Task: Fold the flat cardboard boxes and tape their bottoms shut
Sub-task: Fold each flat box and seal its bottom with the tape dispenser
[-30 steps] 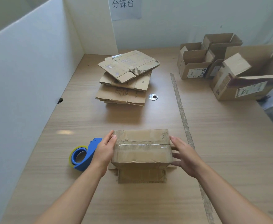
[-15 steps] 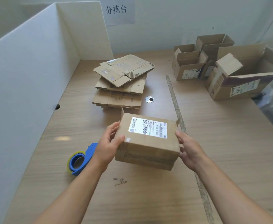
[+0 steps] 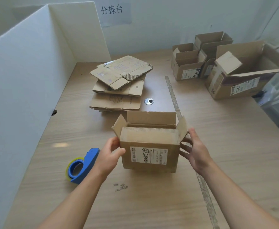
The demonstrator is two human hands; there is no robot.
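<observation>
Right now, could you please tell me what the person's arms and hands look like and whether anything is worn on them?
Both the left hand and the right hand are bare: no gloves, rings or watch show. The left forearm and right forearm are uncovered down to the frame's lower edge, so no sleeve is in view.

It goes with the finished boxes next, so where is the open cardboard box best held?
Hold the cardboard box by its short side walls, below the flaps, coming from left and right. The flaps splay open and may bend; the walls are flat. The left hand grips the left corner, the right hand touches the right wall.
</observation>
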